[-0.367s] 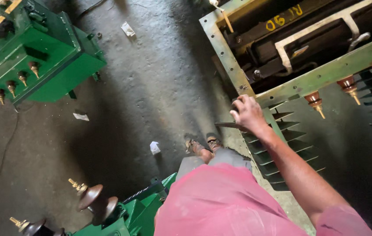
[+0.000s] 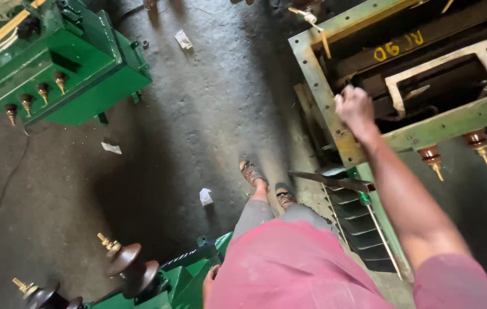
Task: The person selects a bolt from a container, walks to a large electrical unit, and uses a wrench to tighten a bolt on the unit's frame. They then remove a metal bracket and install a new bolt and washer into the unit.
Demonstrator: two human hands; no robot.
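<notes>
My right hand (image 2: 355, 109) reaches out to the near corner of an open, pale green transformer tank (image 2: 317, 74) on the right. Its fingers are curled shut over the bolt-holed rim, and a small pale bit shows at the fingertips; I cannot tell what it is. Dark core parts and a cream frame (image 2: 443, 63) lie inside the tank. Only a sliver of my left hand (image 2: 209, 281) shows at the bottom, beside a green unit (image 2: 189, 269), mostly hidden by my pink shirt.
A green transformer (image 2: 83, 86) with brass terminals stands at the upper left. Brown insulators (image 2: 126, 260) stick up at the bottom left. Cooling fins (image 2: 358, 217) and copper bushings (image 2: 432, 157) line the tank's side. My sandalled feet (image 2: 252, 171) stand on grey concrete with paper scraps (image 2: 205, 196).
My right hand has moved up from the tank's finned side to its top rim corner. The view has shifted a little closer to the tank.
</notes>
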